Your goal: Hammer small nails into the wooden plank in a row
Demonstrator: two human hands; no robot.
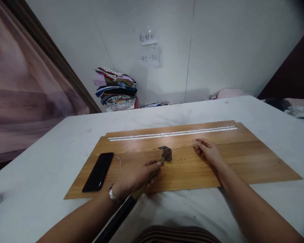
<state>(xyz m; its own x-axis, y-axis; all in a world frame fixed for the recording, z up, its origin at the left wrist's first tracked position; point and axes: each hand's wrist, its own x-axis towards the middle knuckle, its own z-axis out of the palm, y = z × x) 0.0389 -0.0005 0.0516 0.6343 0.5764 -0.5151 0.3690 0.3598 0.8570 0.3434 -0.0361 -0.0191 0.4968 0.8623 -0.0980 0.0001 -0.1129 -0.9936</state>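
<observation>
My left hand (136, 175) is wrapped round the handle of a claw hammer (165, 154), whose dark metal head rests on a wooden board (243, 158). A row of small nail heads (179, 160) dots the board just right of the hammer head. My right hand (207, 150) lies on the board further right, its fingers pinched together at the tips; whatever they hold is too small to make out. Three loose nails (121, 162) lie on the board left of the hammer.
A black phone (98, 172) lies on the board's left end. A shiny metal strip (172, 133) runs along the board's far edge. The board sits on a white table (40, 168). Folded clothes (116, 89) are stacked against the wall behind.
</observation>
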